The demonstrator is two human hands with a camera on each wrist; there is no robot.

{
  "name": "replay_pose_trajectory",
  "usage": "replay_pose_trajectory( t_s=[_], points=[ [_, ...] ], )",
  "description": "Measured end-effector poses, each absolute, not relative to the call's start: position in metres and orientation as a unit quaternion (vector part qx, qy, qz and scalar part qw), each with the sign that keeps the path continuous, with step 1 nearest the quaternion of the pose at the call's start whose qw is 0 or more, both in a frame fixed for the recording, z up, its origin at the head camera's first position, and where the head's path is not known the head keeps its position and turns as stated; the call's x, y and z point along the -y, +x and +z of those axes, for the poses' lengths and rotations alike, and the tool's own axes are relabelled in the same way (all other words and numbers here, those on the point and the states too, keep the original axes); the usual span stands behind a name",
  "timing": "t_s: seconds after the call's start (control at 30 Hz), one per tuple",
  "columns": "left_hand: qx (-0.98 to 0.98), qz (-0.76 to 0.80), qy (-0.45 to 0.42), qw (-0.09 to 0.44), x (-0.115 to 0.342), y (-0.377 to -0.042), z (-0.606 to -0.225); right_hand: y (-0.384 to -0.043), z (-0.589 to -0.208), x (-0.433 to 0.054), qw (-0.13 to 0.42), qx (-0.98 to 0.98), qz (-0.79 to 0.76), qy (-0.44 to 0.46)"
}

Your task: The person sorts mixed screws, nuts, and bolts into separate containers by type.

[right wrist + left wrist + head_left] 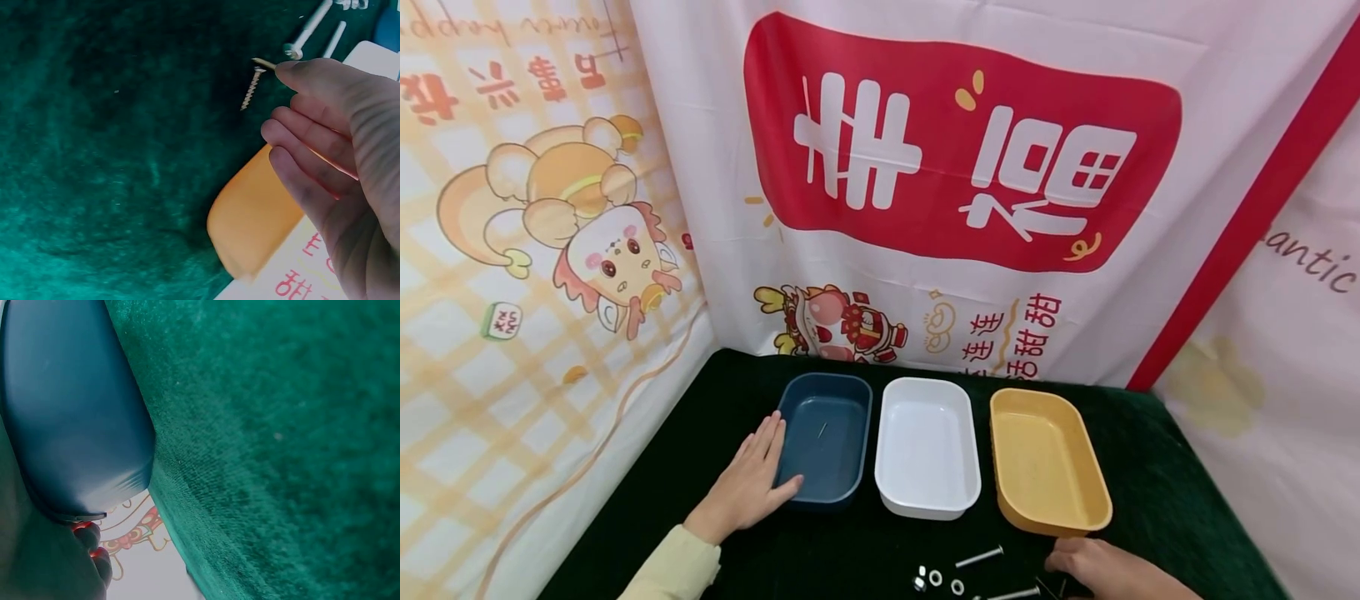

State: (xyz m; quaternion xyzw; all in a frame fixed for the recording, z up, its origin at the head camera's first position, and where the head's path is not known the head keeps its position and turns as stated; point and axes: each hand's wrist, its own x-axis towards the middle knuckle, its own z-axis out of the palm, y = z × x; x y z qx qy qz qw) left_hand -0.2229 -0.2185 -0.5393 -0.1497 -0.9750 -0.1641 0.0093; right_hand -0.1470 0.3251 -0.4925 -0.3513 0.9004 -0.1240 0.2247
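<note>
My left hand (743, 479) lies with straight fingers along the left side of the blue tray (850, 492), its thumb at the near rim. A thin metal piece (822, 430), too small to identify, lies inside that tray. Close to the near edge of the yellow tray (1052, 523), my right hand (1093, 567) pinches a thin brass-coloured screw (264, 63); only its pointed end shows beyond the fingertips. Another screw (252, 89), with visible threads, lies on the green cloth beside it. Bolts (979, 557) and washers (936, 577) lie left of the right hand.
Between the blue and yellow trays stands a white tray (928, 500). A hex nut (919, 583) is near the washers. Dark green cloth (1165, 500) covers the table, and printed curtains (715, 167) hang behind and at the sides.
</note>
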Motion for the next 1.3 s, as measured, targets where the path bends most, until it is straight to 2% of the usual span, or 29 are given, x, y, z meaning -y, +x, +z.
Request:
replay_pose_trajectory(
  t_s=[0.6, 1.13, 1.3],
  points=[
    [0.974, -0.169, -0.152, 0.008, 0.218, -0.224, -0.538, -0.153, -0.510, -0.335, 0.223, -0.903, -0.115, -0.349],
    [0.974, -0.172, -0.149, 0.016, 0.218, -0.223, -0.540, -0.155, -0.519, -0.341, 0.246, -0.878, -0.197, -0.359],
    [0.974, -0.171, -0.146, 0.013, 0.218, -0.223, -0.540, -0.154, -0.521, -0.340, 0.249, -0.885, -0.181, -0.349]
  ],
)
